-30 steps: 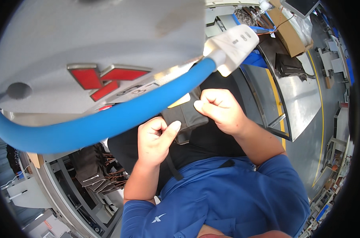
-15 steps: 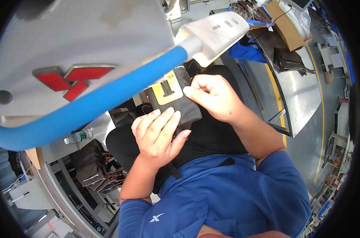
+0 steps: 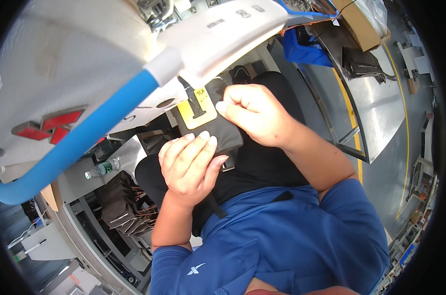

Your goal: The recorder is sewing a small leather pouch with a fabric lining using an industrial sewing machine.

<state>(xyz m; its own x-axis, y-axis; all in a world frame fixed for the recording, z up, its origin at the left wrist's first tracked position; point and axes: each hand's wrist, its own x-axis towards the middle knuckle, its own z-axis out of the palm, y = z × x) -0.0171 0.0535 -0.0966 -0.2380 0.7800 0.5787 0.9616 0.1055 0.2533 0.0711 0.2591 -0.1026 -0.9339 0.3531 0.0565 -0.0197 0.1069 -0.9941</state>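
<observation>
A dark grey fabric piece (image 3: 228,135) lies at my lap beneath a yellow plate (image 3: 207,115) with a long dark slot. My left hand (image 3: 186,167) rests on the fabric's near-left part, fingers stretched out and side by side. My right hand (image 3: 252,115) is closed, thumb and forefinger pinching at the fabric beside the plate's right edge. Over them hangs a grey machine head (image 3: 61,54) with a red emblem, a bent blue tube (image 3: 100,113) and a white housing (image 3: 218,34), hiding the far end of the work.
Dark fabric pieces are stacked at lower left (image 3: 122,201), near a plastic bottle (image 3: 102,168). To the right are a blue bin (image 3: 306,51), a cardboard box (image 3: 360,24) and a metal table (image 3: 377,113) with more dark pieces, beside a floor with yellow lines.
The yellow plate has come into view from under the machine as the view shifted. My left hand changed from a pinch to extended fingers; my right hand moved up and slightly left.
</observation>
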